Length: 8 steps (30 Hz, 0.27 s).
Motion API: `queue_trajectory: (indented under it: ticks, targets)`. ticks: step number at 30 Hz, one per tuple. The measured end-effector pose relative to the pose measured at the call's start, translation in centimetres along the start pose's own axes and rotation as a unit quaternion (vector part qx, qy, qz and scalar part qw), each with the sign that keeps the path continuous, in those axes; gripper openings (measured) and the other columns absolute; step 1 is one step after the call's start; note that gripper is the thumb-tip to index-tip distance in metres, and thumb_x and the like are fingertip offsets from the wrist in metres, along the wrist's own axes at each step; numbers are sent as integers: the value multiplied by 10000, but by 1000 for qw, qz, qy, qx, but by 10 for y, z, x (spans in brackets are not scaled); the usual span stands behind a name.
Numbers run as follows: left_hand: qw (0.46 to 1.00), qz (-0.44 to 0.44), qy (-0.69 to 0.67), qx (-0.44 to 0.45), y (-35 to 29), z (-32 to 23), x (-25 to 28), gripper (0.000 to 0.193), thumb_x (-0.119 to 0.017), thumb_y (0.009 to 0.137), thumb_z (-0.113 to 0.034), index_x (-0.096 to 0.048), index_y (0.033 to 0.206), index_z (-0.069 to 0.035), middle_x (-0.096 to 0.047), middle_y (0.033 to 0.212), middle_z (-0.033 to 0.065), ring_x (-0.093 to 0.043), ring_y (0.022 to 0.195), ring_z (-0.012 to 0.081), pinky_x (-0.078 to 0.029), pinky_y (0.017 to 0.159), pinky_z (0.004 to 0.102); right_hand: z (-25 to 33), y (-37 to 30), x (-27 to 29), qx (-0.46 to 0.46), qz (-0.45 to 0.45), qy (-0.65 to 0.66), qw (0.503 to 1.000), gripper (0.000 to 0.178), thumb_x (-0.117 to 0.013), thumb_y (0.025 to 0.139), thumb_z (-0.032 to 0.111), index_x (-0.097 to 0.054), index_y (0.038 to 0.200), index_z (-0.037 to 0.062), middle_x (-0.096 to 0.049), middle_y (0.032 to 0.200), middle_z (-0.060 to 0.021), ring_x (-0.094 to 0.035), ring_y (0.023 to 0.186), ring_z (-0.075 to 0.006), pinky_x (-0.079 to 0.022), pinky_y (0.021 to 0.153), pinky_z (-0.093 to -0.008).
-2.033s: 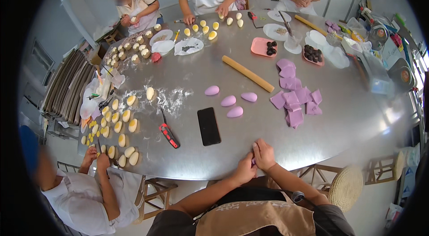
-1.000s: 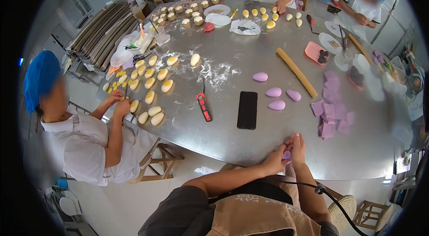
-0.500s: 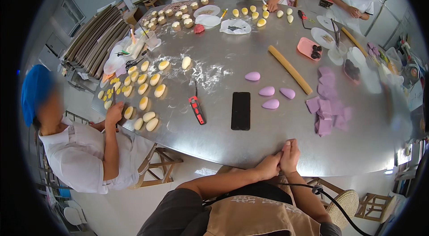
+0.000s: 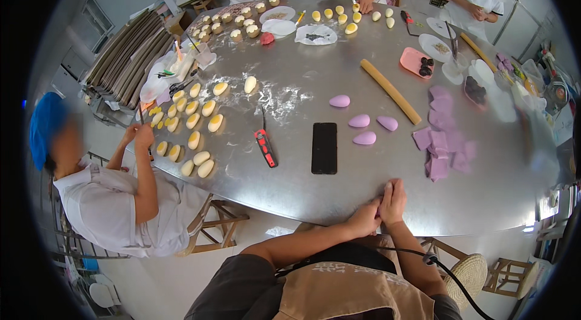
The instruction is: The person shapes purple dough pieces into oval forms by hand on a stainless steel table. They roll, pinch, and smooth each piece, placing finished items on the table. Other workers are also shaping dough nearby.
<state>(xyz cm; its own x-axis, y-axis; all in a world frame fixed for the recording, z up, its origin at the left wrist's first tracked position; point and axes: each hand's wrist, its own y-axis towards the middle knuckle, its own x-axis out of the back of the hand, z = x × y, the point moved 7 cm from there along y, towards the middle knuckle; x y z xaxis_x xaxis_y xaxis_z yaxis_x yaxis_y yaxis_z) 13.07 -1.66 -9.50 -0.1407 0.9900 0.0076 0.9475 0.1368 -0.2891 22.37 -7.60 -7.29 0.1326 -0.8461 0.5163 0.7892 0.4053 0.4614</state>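
At the table's near edge my left hand (image 4: pixel 364 219) and my right hand (image 4: pixel 394 201) are pressed together. Between them a sliver of purple dough (image 4: pixel 378 213) shows; most of it is hidden by the palms and fingers. My left fingers curl round it, and my right fingers lie long and close together against it. Beyond my hands, several smooth purple egg-shaped dough pieces (image 4: pixel 364 138) rest on the steel table (image 4: pixel 272 196). To their right is a loose pile of flat purple dough pieces (image 4: pixel 438 144).
A black phone (image 4: pixel 324 148) and a red-handled tool (image 4: pixel 265 147) lie ahead to the left. Farther off is a wooden rolling pin (image 4: pixel 390 91). Yellow-and-white egg shapes (image 4: pixel 215 122) stand near a co-worker (image 4: pixel 115 199) at left. Other people work along the far side.
My right hand has shifted slightly upward against my left, and purple dough now shows between them. The left co-worker's hands have come together, farther from the egg shapes nearest me.
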Motion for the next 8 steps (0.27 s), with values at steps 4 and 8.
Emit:
queue_trajectory:
  ticks: [4, 8]
  targets:
    - [980, 8, -160, 119, -2, 0, -6, 531, -509, 926, 25, -375, 1437, -22, -627, 782, 113, -668, 585, 198, -552, 523, 330, -31, 6, -7, -224, 51, 125, 965, 246, -469, 1045, 235, -538, 911, 40, -585, 718, -60, -543, 629, -144, -454, 587, -325]
    - [998, 40, 36, 12, 3, 9, -5, 542, -525, 932, -5, -357, 1446, -29, -638, 785, 111, -677, 604, 212, -550, 545, 349, 14, -10, 4, -207, 96, 141, 963, 297, -492, 1042, 310, -558, 931, 42, -574, 716, -42, -528, 622, -147, -454, 596, -307]
